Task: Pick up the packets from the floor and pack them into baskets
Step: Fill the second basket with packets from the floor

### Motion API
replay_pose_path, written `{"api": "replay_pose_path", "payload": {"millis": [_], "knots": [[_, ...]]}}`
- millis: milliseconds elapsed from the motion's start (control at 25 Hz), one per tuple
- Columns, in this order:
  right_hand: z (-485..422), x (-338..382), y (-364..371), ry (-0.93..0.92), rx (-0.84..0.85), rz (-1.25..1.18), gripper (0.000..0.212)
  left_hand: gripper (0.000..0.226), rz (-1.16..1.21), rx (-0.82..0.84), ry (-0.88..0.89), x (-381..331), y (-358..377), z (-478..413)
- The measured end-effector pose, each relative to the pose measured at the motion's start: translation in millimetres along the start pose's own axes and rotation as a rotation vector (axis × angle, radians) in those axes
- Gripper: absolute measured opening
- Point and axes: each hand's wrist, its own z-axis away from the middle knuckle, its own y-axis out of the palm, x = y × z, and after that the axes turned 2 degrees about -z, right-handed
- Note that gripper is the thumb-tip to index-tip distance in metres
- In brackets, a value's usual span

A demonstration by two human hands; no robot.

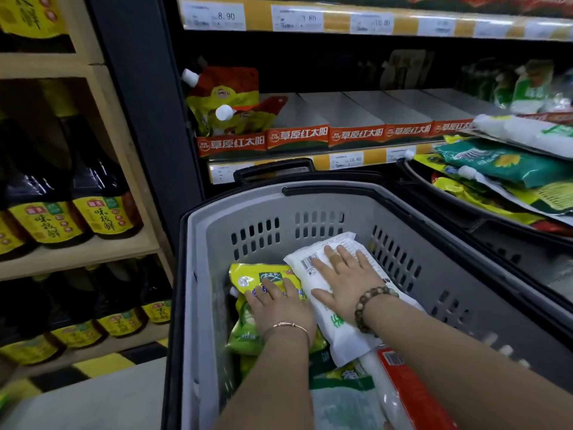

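Head view: fingers (330, 255) straight, your left hand (279, 308) presses the yellow packet (260, 276), right hand (344, 274) the white packet (341, 335); push both level into the basket (263, 209).

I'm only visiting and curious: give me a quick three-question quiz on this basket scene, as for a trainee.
1. True or false: the right hand lies flat on a white packet in the grey basket.
2. The left hand presses on: A) a bottle; B) a yellow-green packet; C) a shelf?
3. Fill in: the beaded bracelet is on the ___ wrist.
Key: 1 true; 2 B; 3 right.
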Motion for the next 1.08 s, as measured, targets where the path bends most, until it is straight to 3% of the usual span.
{"api": "replay_pose_path", "payload": {"millis": [200,360,440,560,760,920,1080], "knots": [[-1.7,5.0,-0.7,0.016,-0.005,0.045,0.065,0.061,0.04,0.064,0.019,4.7,-0.5,-7.2],[-1.4,6.3,-7.1,0.014,0.052,0.046,0.067,0.074,-0.096,0.283,0.06,4.9,-29.6,-13.6],[0.1,3.9,-14.2,-0.003,0.039,0.038,0.071,0.057,-0.14,0.295,0.164,7.6,-58.6,-15.1],[5.7,1.7,-29.6,-0.008,-0.045,0.069,0.065,0.03,-0.055,0.044,0.3,23.6,-95.0,-6.5],[11.0,27.6,-88.0,0.054,-0.154,-0.008,0.057,0.036,0.093,-0.348,0.408,88.3,-137.1,24.9],[15.5,89.0,-133.4,-0.012,-0.26,-0.206,0.053,0.038,0.102,-0.478,0.42,179.2,-145.8,48.6],[6.7,177.8,-162.6,-0.162,-0.32,-0.183,0.054,0.039,0.145,-0.505,0.321,280.1,-127.0,64.2]]}}
